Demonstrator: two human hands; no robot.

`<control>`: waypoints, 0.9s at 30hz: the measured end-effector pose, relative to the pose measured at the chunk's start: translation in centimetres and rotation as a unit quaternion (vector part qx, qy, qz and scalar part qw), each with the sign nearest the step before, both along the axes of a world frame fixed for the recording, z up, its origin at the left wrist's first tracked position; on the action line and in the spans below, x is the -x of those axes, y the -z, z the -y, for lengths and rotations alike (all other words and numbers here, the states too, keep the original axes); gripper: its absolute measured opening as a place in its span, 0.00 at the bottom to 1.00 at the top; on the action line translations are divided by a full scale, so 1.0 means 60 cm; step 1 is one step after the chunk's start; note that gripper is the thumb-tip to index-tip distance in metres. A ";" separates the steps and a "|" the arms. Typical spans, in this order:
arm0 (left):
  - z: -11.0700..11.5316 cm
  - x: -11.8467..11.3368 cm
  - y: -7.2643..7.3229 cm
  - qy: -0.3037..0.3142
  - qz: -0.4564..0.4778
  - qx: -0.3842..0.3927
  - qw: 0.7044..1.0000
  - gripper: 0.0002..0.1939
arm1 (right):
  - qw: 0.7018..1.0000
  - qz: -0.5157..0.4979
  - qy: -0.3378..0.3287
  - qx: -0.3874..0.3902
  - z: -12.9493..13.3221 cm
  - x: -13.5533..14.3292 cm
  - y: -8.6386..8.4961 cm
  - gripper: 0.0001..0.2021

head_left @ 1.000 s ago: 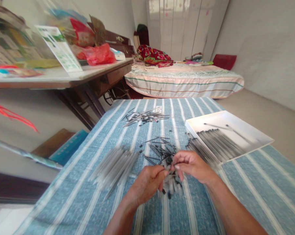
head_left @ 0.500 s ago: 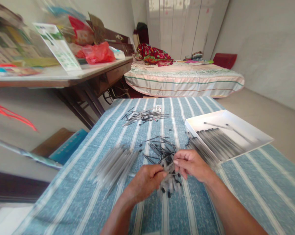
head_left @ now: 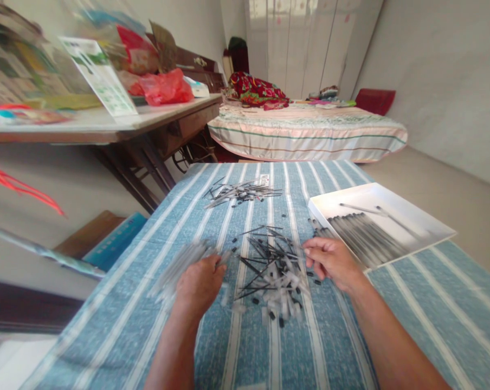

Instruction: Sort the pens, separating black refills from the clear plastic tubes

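Observation:
My left hand (head_left: 200, 281) lies over the right side of a bundle of clear pen barrels (head_left: 180, 265), its fingers curled round the end of one barrel. My right hand (head_left: 330, 260) is closed in a pinch between the middle pile and the white box; whatever is at its fingertips is too small to make out. Between the hands lies a loose pile of thin black refills (head_left: 265, 249), with whitish translucent small parts (head_left: 285, 287) and black end plugs (head_left: 272, 315) at its near side. Part of a row of dark-filled pens (head_left: 320, 230) is hidden behind my right hand.
A shallow white box (head_left: 416, 216) on the right holds a row of dark pens (head_left: 362, 238). Farther back on the striped cloth (head_left: 147, 336) is another heap of thin parts (head_left: 245, 192). A cluttered side table (head_left: 155, 116) and a bed (head_left: 310, 130) stand beyond.
My hands were together over the middle pile and have come apart. The left has moved left onto the barrels; the right has moved slightly right and up, still pinched.

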State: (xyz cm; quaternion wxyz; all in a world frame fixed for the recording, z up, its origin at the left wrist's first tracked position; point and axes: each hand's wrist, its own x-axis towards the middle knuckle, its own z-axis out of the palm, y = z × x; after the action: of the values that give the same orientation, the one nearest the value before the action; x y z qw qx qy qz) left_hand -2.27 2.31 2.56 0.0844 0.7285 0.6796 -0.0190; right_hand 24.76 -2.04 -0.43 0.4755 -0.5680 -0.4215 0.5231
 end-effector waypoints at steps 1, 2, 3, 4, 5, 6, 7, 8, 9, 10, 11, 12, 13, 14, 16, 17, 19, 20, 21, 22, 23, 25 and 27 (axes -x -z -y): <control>0.001 0.000 -0.001 -0.007 -0.013 0.002 1.000 0.13 | 1.000 0.007 0.002 -0.005 0.000 0.001 0.000 0.11; 0.002 -0.001 -0.002 -0.012 -0.024 0.003 1.000 0.13 | 1.000 0.011 0.003 -0.010 0.000 0.002 -0.001 0.11; 0.003 -0.002 -0.004 -0.014 -0.032 0.002 0.999 0.13 | 1.000 0.014 0.001 -0.015 0.000 0.003 -0.001 0.11; 0.004 -0.003 -0.006 -0.015 -0.036 0.001 0.999 0.12 | 1.000 0.015 -0.002 -0.021 0.000 0.005 -0.001 0.11; 0.005 -0.004 -0.008 -0.015 -0.036 0.000 0.999 0.11 | 1.000 0.015 -0.006 -0.025 0.000 0.007 0.000 0.11; 0.006 -0.005 -0.010 -0.017 -0.036 0.001 0.999 0.11 | 0.999 0.013 -0.012 -0.028 0.000 0.010 0.000 0.11; 0.006 -0.006 -0.012 -0.022 -0.037 0.002 0.999 0.10 | 0.999 0.012 -0.018 -0.030 0.000 0.014 0.002 0.11; 0.007 -0.006 -0.013 -0.027 -0.039 0.003 0.999 0.09 | 0.999 0.013 -0.022 -0.033 0.000 0.018 0.003 0.12; 0.007 -0.005 -0.014 -0.032 -0.041 0.002 0.999 0.09 | 0.999 0.017 -0.025 -0.038 0.000 0.022 0.004 0.12; 0.007 -0.005 -0.015 -0.036 -0.045 -0.002 0.998 0.08 | 0.998 0.023 -0.027 -0.043 0.000 0.025 0.006 0.11; 0.008 -0.003 -0.016 -0.040 -0.048 -0.008 0.998 0.08 | 0.998 0.030 -0.027 -0.049 0.000 0.028 0.008 0.11; 0.008 -0.002 -0.017 -0.041 -0.049 -0.014 0.998 0.08 | 0.998 0.036 -0.027 -0.054 0.000 0.031 0.009 0.12; 0.008 -0.001 -0.017 -0.043 -0.050 -0.019 0.998 0.07 | 0.997 0.041 -0.028 -0.059 0.001 0.033 0.010 0.12; 0.008 0.000 -0.018 -0.045 -0.050 -0.019 0.998 0.07 | 0.997 0.044 -0.029 -0.062 0.001 0.035 0.010 0.12; 0.008 0.001 -0.017 -0.045 -0.049 -0.019 0.998 0.07 | 0.996 0.044 -0.034 -0.067 0.003 0.039 0.010 0.12; 0.008 0.000 -0.016 -0.040 -0.045 -0.022 0.998 0.07 | 0.996 0.044 -0.038 -0.068 0.005 0.042 0.008 0.12; 0.010 -0.004 -0.014 -0.025 -0.032 -0.031 0.999 0.07 | 0.995 0.046 -0.051 -0.069 0.007 0.049 0.005 0.11; 0.011 -0.008 -0.013 -0.014 -0.025 -0.034 0.999 0.07 | 0.995 0.049 -0.059 -0.067 0.009 0.053 0.003 0.10; 0.013 -0.012 -0.011 -0.007 -0.020 -0.035 0.999 0.07 | 0.994 0.056 -0.066 -0.065 0.010 0.058 0.001 0.10; 0.015 -0.017 -0.010 -0.001 -0.017 -0.036 0.999 0.08 | 0.993 0.065 -0.071 -0.064 0.011 0.063 0.000 0.09; 0.016 -0.022 -0.008 0.002 -0.015 -0.038 0.999 0.08 | 0.992 0.077 -0.074 -0.064 0.012 0.068 0.000 0.09; 0.020 -0.032 -0.006 0.009 -0.007 -0.047 0.999 0.08 | 0.989 0.104 -0.074 -0.072 0.013 0.076 0.002 0.08; 0.022 -0.041 -0.003 0.021 0.007 -0.053 0.998 0.08 | 0.984 0.134 -0.068 -0.090 0.012 0.079 0.004 0.08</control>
State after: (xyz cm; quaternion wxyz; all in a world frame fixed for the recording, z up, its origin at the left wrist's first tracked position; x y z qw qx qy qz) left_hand 0.20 0.98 2.74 0.0498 0.7464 0.6633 0.0203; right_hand 20.00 -2.79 -0.67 0.4271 -0.5581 -0.5645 0.4329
